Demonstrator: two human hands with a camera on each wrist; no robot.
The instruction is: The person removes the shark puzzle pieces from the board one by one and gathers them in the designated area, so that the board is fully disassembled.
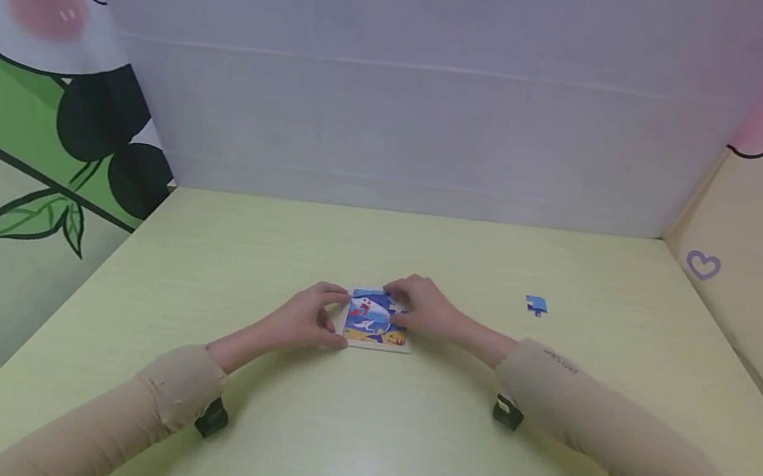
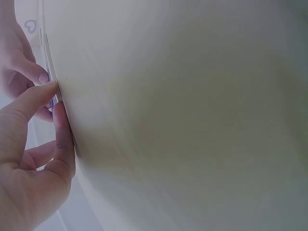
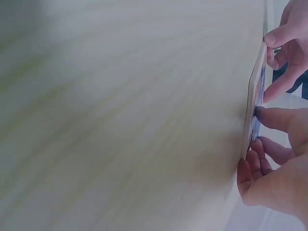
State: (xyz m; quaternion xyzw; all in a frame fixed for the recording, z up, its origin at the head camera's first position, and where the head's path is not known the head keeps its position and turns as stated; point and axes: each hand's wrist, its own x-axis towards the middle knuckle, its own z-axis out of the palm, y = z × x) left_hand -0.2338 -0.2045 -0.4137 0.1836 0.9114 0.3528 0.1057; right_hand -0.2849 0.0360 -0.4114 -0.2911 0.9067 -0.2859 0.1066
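A small jigsaw puzzle (image 1: pixel 368 316) in a light-edged board lies on the table, showing a blue sea scene with a yellow bottom strip. My left hand (image 1: pixel 303 316) holds the board's left side, thumb at the near corner and fingertips at the far one. At the upper right of the picture, my right hand (image 1: pixel 432 309) pinches a small blue puzzle piece between thumb and fingers, largely covered by them. Seen edge-on in the right wrist view, the board (image 3: pixel 255 96) has right fingertips (image 3: pixel 260 114) at its picture face and other fingers by its end.
A loose blue puzzle piece (image 1: pixel 535 304) lies on the pale yellow table (image 1: pixel 347 443), right of the board. A grey-white cloth wall (image 1: pixel 401 123) stands behind, with printed panels at both sides. Dark wrist cameras (image 1: pixel 508 412) hang below the sleeves.
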